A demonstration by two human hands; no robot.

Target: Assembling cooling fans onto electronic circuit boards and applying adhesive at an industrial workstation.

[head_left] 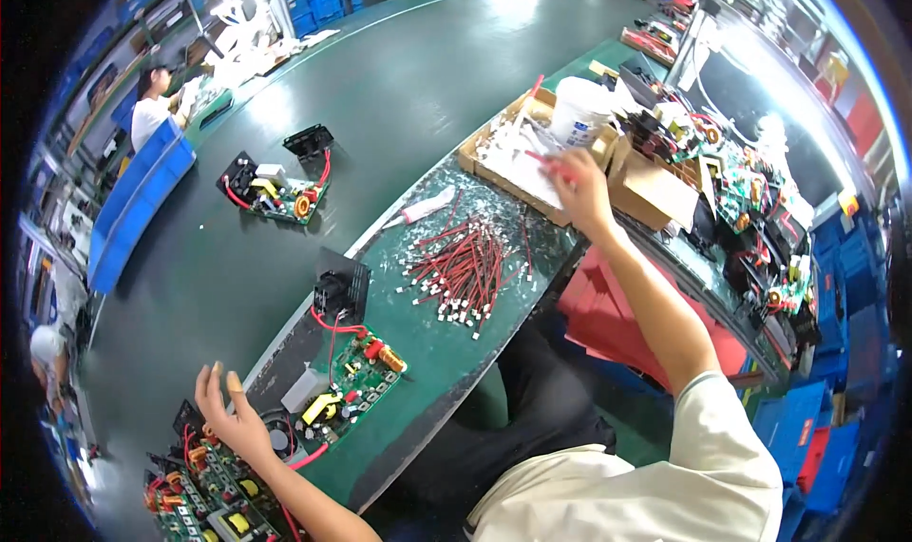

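Observation:
My left hand (236, 426) hovers with its fingers apart, holding nothing, above several green circuit boards at the lower left. Beside it, on the bench, lies a circuit board (353, 380) with a yellow transformer, a copper coil and a fan, joined by red wires to a black panel (342, 285). Out to the right, my right hand (578, 189) is closed on a slim red tool (538, 154) whose exact kind I cannot make out. That hand is over a shallow cardboard tray (513, 183) of small white parts. Between the hands a pile of red-and-black wires with white connectors (465, 266) is spread out.
A white tube (427, 206) rests near the wires. Behind the tray stand a white tub (579, 105) and an open cardboard box (651, 186), with heaped boards (750, 181) farther right. Another board (277, 190) sits on the dark belt. A person (152, 110) works beyond blue bins (142, 200).

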